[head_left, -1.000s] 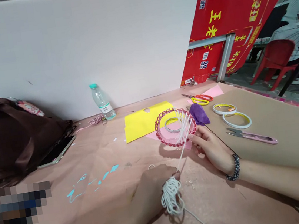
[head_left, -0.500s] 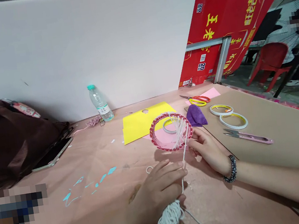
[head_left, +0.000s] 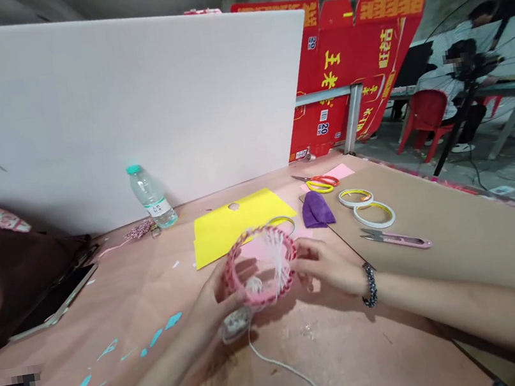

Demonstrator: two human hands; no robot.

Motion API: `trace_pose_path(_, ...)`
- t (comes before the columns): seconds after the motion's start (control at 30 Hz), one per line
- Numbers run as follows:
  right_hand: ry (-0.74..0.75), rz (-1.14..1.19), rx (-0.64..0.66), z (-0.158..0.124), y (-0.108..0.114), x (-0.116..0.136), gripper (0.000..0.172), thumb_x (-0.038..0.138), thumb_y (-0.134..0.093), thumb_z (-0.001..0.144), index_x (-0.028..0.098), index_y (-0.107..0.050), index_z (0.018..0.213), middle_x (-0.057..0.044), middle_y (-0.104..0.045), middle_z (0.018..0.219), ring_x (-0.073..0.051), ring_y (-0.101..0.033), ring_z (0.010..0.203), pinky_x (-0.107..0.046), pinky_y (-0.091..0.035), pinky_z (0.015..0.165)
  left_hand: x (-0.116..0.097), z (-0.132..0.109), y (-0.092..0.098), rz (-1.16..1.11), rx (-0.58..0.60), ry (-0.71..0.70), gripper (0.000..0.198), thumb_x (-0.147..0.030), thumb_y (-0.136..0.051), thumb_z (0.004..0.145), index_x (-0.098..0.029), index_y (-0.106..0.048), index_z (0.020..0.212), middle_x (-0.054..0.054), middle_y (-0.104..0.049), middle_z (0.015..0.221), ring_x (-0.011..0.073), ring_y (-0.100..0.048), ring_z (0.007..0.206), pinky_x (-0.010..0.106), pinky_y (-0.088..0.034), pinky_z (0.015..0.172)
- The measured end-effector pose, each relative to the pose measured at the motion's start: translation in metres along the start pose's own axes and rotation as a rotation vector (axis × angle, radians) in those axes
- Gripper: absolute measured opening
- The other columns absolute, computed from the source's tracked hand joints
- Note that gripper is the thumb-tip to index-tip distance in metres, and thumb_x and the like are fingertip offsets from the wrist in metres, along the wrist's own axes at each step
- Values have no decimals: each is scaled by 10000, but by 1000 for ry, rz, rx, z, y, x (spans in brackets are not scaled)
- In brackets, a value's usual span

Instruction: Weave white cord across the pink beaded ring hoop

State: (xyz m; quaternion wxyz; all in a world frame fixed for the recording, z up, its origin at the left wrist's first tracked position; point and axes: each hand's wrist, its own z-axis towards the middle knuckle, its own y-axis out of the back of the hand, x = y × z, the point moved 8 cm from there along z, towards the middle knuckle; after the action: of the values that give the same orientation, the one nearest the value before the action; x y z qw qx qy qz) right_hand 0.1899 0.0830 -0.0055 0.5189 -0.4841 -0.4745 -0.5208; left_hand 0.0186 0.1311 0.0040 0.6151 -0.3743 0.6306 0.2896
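A pink ring with a scalloped dark-pink edge [head_left: 235, 257] is held above the table, with white yarn strands [head_left: 277, 258] strung across its right part. My left hand [head_left: 217, 296] is closed around the ring's left side. On the right side, my right hand [head_left: 329, 266] pinches the rim beside the strands. A blurred bundle of white yarn [head_left: 237, 324] hangs just below my left hand; whether its fingers also hold it is hidden. From there a loose strand [head_left: 288, 367] trails toward the front of the table.
Behind the ring lies yellow paper [head_left: 259, 205]. Scissors [head_left: 318, 182], purple cloth [head_left: 317, 210], tape rolls [head_left: 374, 215] and thread snips [head_left: 397, 238] lie to the right. A water bottle [head_left: 152, 199] stands before the white board [head_left: 129, 109]. A dark bag [head_left: 12, 268] and phone [head_left: 56, 304] are left.
My left hand has moved from the yarn tail up to the ring's left side. The ring has come lower and left in view, and the yarn bundle now sits beneath it. The camera view has shifted.
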Motion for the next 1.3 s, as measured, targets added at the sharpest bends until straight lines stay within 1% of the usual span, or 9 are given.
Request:
trace_pose_path(0.13, -19, -101, 91, 3, -4, -2, 288, 447, -587, 799, 178, -557, 901, 15, -594, 662, -113, -569, 530, -213, -452, 454, 20, 2, 9, -155, -138, 161, 490, -304, -705, 738, -176, -472, 1150, 69, -697, 800, 221, -686, 638, 328, -562, 552)
trace_pose_path(0.3, 128, -671, -124, -16, 64, 6, 336, 399, -618, 775, 189, -596, 1037, -106, -659, 1003, -252, -622, 925, -450, -474, 859, 22, 5, 17, -295, -179, 97, 415, -250, -739, 702, -201, -476, 1019, 43, -693, 810, 208, -695, 681, 327, -576, 590)
trace_pose_path(0.4, 77, -943, -118, -40, 99, -3, 587, 464, -572, 801, 146, -509, 1290, -186, -455, 1384, -337, -381, 1295, -533, -271, 1063, 22, 6, 17, -313, -153, 108, 448, -282, -751, 687, -212, -462, 1022, 48, -689, 838, 221, -695, 684, 344, -574, 565)
trace_pose_path(0.5, -43, -1227, -16, -67, 110, -20, 688, 547, -377, 891, 124, -340, 1432, -138, -259, 1506, -291, -186, 1395, -487, -180, 1126, 22, 5, 17, -326, -153, 107, 471, -268, -770, 665, -193, -470, 1021, 35, -680, 801, 189, -688, 667, 302, -566, 577)
trace_pose_path(0.67, -100, -1314, 22, -88, 103, -24, 687, 570, -294, 912, 148, -289, 1454, -92, -225, 1513, -269, -182, 1394, -476, -184, 1132, 26, 6, 14, -359, -112, 91, 471, -270, -784, 649, -176, -486, 1002, 15, -672, 732, 158, -675, 637, 243, -539, 573)
trace_pose_path(0.8, -42, -1348, 2, -76, 103, -8, 605, 538, -315, 917, 175, -432, 1386, -89, -389, 1450, -305, -239, 1377, -546, -142, 1123, 29, 8, 13, -340, -77, 93, 463, -303, -779, 650, -176, -502, 998, 36, -697, 743, 197, -692, 679, 260, -539, 580)
trace_pose_path(0.93, 63, -1333, -139, -61, 129, 25, 529, 475, -382, 900, 187, -477, 1334, -124, -503, 1364, -315, -420, 1282, -493, -351, 1041, 31, 8, 14, -303, -61, 89, 450, -322, -762, 672, -179, -491, 1000, 58, -710, 775, 210, -696, 724, 280, -541, 624)
trace_pose_path(1.1, -53, -1402, -214, -54, 166, 46, 471, 477, -495, 808, 184, -623, 1153, -137, -626, 1204, -352, -588, 1077, -451, -483, 866, 34, 7, 14, -290, -34, 97, 442, -359, -739, 698, -181, -480, 1009, 58, -706, 780, 209, -689, 731, 287, -532, 628)
trace_pose_path(1.3, 138, -964, -208, 16, 144, 68, 272, 441, -583, 747, 221, -704, 851, -113, -699, 966, -309, -612, 925, -435, -436, 848, 33, 8, 12, -313, 7, 117, 446, -358, -761, 677, -181, -497, 990, 81, -717, 811, 226, -689, 792, 294, -526, 673)
